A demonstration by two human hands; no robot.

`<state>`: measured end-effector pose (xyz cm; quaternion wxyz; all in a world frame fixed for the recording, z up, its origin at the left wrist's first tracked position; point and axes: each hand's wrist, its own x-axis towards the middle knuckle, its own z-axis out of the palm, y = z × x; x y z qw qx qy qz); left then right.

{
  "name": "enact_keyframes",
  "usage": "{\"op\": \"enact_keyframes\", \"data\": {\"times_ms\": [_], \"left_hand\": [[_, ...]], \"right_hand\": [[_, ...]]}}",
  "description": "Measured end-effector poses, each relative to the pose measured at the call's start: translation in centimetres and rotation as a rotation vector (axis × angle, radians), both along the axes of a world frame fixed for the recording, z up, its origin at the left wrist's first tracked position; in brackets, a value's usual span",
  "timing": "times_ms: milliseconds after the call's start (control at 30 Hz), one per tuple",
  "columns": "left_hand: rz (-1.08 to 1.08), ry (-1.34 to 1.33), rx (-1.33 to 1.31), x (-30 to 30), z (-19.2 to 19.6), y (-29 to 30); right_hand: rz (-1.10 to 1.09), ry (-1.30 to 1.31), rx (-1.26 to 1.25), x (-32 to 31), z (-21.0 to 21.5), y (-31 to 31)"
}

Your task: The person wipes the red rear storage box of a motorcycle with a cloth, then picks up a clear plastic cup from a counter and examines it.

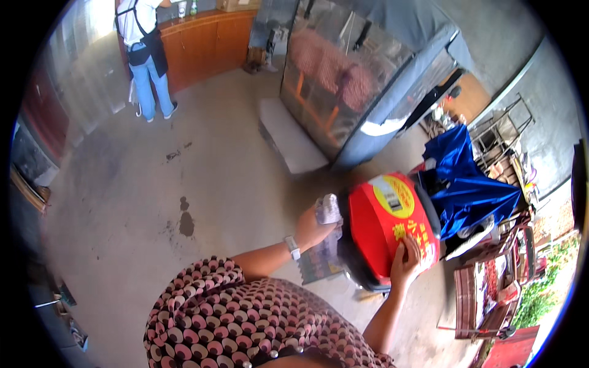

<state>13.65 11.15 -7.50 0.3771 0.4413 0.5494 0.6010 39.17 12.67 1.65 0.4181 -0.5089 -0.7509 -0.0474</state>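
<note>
Clasping a crumpled pale wad (329,210), the left hand (315,228) shows to me right of the frame's centre, its fingers closed around this material. Beside it, at centre right, I see the bulky red thing (371,218) with dark edges and a yellow oval label. The right hand (406,264) lies on its red surface — whether these fingers grip or only rest, I cannot tell. Behind, at the right, there is a shiny blue sheet (469,187). In the upper left, another person (144,61) stands near a brown cabinet (193,52).
</note>
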Motion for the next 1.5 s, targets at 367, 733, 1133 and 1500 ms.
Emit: {"op": "enact_keyframes", "data": {"times_ms": [367, 733, 1133, 1500], "left_hand": [[-0.177, -0.353, -0.065, -7.1, 0.8, -5.5], [-0.194, -0.579, -0.054, -9.8, 4.5, -5.8], [-0.273, -0.561, -0.143, -11.5, 3.8, -6.6], [-0.259, -0.666, -0.099, -9.8, 2.9, -5.5]], "right_hand": [[0.35, 0.288, 0.068, -7.9, 11.5, -6.7], [1.024, -0.129, 0.656, -21.6, 22.1, -11.7], [0.725, -0.406, 0.123, -18.0, 26.0, -20.1], [0.725, -0.048, 0.412, -18.4, 18.6, -16.9]]}}
